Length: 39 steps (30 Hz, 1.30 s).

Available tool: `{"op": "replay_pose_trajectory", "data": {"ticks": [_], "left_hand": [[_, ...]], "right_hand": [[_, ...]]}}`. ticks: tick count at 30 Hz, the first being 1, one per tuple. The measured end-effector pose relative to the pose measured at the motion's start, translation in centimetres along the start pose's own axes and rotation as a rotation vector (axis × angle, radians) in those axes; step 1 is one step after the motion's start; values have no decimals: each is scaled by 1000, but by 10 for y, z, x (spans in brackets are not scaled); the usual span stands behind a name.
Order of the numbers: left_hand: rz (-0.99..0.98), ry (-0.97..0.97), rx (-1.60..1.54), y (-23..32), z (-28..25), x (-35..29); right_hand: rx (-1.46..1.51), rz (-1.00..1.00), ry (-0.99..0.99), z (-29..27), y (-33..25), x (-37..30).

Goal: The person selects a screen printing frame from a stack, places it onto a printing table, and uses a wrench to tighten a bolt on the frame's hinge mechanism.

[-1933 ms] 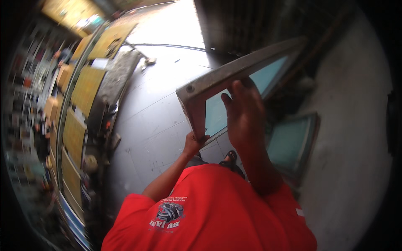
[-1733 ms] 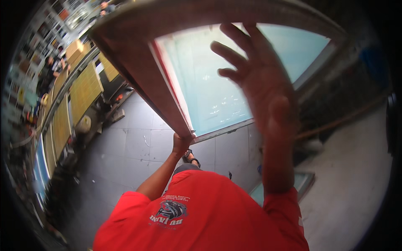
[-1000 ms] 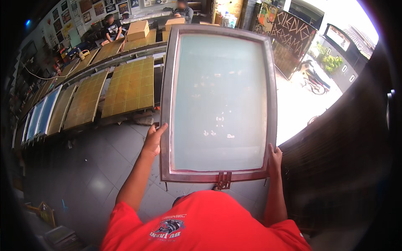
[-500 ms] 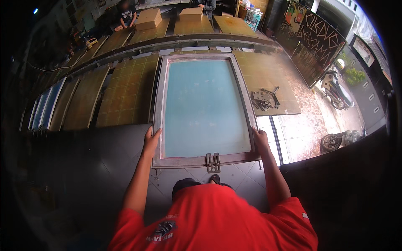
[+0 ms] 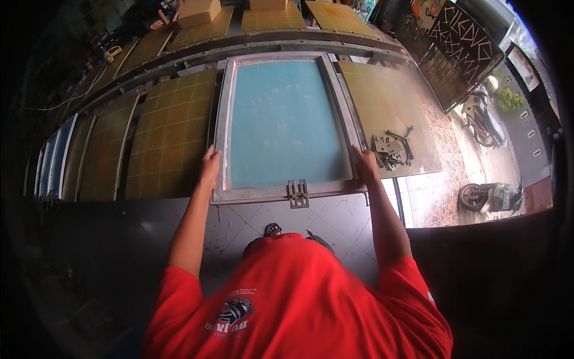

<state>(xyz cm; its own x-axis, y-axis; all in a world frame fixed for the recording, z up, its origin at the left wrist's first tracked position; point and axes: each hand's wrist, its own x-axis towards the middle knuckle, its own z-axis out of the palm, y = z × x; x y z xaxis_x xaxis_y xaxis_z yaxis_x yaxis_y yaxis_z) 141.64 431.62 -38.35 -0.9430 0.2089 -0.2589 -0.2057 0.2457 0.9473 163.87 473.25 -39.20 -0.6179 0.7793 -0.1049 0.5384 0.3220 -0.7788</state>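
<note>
Two hands hold one large framed screen point(image 5: 287, 125), with blue-green mesh inside a greyish frame. The left grip point(image 5: 209, 169) is clamped on the left side of this frame, near its lower corner, and the right grip point(image 5: 366, 164) is clamped on the right side in the same manner. The screen is in front of the person, over the long surface point(image 5: 251, 45), between one gridded board point(image 5: 170, 131) on the left and one plain board point(image 5: 382, 113) on the right; whether it rests there or hangs above, I cannot tell. One slotted metal bracket point(image 5: 298, 194) sits near the middle of its lower edge.

Beyond the gridded board, two more brown boards point(image 5: 107, 149) follow, then some blue-and-white panels point(image 5: 57, 161), too crowded to count surely. On the plain board lies one heap of metal parts point(image 5: 391, 149), which overlap, so their number is unclear. Farther back there are two cardboard boxes point(image 5: 199, 12), one of them cut by the upper edge. Outside stand two motorbikes point(image 5: 485, 122).

Writing appears in two places: pale, large letters in two lines on one dark panel point(image 5: 457, 54), and white lettering beside one dark emblem on the red shirt point(image 5: 299, 299), which is seen upside down.
</note>
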Motion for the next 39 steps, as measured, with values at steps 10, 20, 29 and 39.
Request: {"op": "replay_pose_trajectory", "data": {"ticks": [10,20,29,39], "left_hand": [[-23,-31,-122,-17,7,32],[153,105,253,0,-18,-48],[-156,306,22,-192,2,-254],[-817,109,43,-306,-42,-324]], "right_hand": [[-215,4,36,20,4,15],[61,-305,231,-60,-9,-42],[-96,-24,402,-145,111,-5],[-453,-219,94,-147,73,105]]}}
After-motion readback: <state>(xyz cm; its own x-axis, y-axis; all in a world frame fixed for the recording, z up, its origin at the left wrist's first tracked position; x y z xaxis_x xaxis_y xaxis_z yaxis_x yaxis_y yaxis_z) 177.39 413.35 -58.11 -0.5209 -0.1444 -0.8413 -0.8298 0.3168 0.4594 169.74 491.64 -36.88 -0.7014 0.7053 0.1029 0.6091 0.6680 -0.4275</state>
